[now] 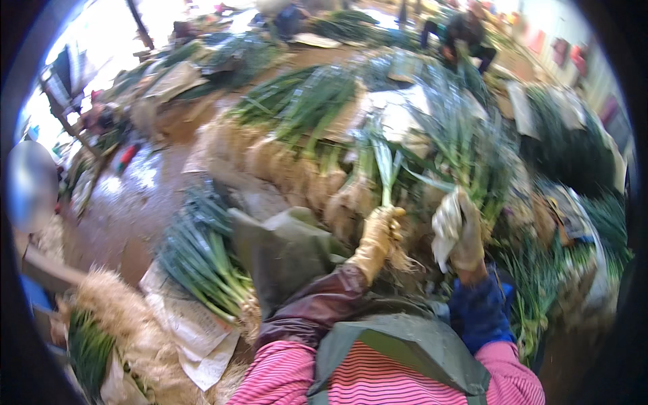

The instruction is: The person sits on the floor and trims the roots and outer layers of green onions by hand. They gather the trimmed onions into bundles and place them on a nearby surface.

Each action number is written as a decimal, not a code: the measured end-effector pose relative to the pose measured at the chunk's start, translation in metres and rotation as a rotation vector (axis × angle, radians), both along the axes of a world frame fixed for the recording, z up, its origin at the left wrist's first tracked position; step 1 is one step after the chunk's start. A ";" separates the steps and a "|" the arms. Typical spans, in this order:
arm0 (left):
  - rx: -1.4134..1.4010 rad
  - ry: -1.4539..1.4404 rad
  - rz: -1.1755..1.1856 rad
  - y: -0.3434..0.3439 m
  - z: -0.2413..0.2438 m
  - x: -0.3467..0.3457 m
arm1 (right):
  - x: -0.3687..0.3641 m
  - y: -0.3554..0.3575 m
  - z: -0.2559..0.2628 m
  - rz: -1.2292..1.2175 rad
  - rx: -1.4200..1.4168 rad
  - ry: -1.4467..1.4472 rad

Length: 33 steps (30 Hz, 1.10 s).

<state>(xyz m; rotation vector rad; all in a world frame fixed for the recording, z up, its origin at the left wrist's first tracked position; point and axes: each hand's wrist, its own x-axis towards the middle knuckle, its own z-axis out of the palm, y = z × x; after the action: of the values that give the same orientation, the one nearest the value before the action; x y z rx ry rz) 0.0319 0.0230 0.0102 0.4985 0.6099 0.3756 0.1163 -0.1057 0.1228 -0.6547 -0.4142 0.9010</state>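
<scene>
My left hand [378,237], in a yellowish glove, is closed around the lower stalk of a leek or large green onion [387,174]. Its leaves point away from me, and stringy roots [401,259] hang below my fist. To the right, my right hand [470,238] wears a pale, dirty glove. Its fingers are curled around a whitish crumpled piece [445,230], perhaps cloth; blur hides exactly what it is. Just beyond that hand stands a sheaf of similar green plants [463,144]. A row of bundles [298,104] with their roots towards me lies ahead.
A loose bundle [207,263] lies at my left on a printed sack [187,314], near fibrous root heaps [126,329]. More greens [536,273] are close on my right. Wet floor [121,202] stretches left. Another person [463,33] sits at the far right.
</scene>
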 end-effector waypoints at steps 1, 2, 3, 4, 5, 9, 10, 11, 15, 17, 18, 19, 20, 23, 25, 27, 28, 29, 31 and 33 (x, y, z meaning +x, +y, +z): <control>0.058 -0.053 0.000 -0.006 0.011 0.000 | 0.018 0.003 -0.003 -0.157 -0.019 -0.086; 0.146 -0.055 0.003 -0.007 0.017 -0.001 | 0.035 0.012 -0.007 -0.262 -0.111 -0.060; 0.236 -0.060 0.020 -0.006 0.024 -0.003 | 0.045 0.019 -0.010 -0.355 -0.200 -0.034; 0.282 -0.091 0.019 -0.006 0.032 -0.003 | 0.042 0.022 -0.013 -0.301 -0.314 -0.108; 0.326 -0.121 0.025 -0.006 0.038 -0.002 | 0.041 0.025 -0.017 -0.238 -0.430 -0.181; 0.344 -0.164 0.101 0.002 0.043 0.007 | 0.043 0.104 -0.107 -0.259 -0.574 -0.157; 0.330 -0.120 0.147 0.005 0.038 0.008 | 0.041 0.128 -0.128 -0.248 -0.609 -0.153; 0.277 -0.141 0.198 0.005 0.038 0.011 | 0.042 0.149 -0.148 -0.185 -0.615 -0.132; 0.299 -0.106 0.253 0.025 0.028 0.005 | 0.029 0.186 -0.208 0.142 -0.628 -0.002; 0.169 -0.118 0.314 0.030 0.030 0.007 | 0.027 0.187 -0.218 0.284 -0.565 0.042; 0.128 -0.138 0.322 0.031 0.026 0.007 | 0.034 0.185 -0.222 0.364 -0.469 0.073; 0.082 -0.160 0.321 0.031 0.019 0.008 | 0.048 0.180 -0.221 0.461 -0.319 0.114; 0.036 -0.180 0.316 0.030 0.013 0.009 | 0.067 0.174 -0.218 0.525 -0.178 0.146; -0.007 -0.335 0.232 0.030 0.023 0.009 | 0.134 0.131 -0.147 0.347 -0.055 0.447; -0.003 -0.370 0.249 0.034 0.032 0.002 | 0.156 0.103 -0.062 -0.151 -0.140 -0.250; 0.010 -0.329 0.253 0.029 0.040 0.001 | 0.191 0.060 -0.005 -0.448 -0.155 -0.348; 0.025 -0.358 0.227 0.025 0.046 0.001 | 0.202 0.034 0.023 -0.534 -0.156 -0.374; 0.037 -0.369 0.215 0.024 0.041 0.005 | 0.208 0.011 0.044 -0.585 -0.151 -0.395; 0.057 -0.408 0.211 0.020 0.049 0.007 | 0.205 -0.035 0.072 -0.613 -0.157 -0.431; -0.046 -0.482 0.168 0.022 0.049 0.013 | 0.196 -0.067 0.084 -0.602 -0.183 -0.446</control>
<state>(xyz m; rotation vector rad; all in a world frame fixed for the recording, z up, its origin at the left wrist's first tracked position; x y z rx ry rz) 0.0444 0.0454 0.0596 0.2957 0.1916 0.6174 0.3119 -0.1726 0.2068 -1.0835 -0.4953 0.2136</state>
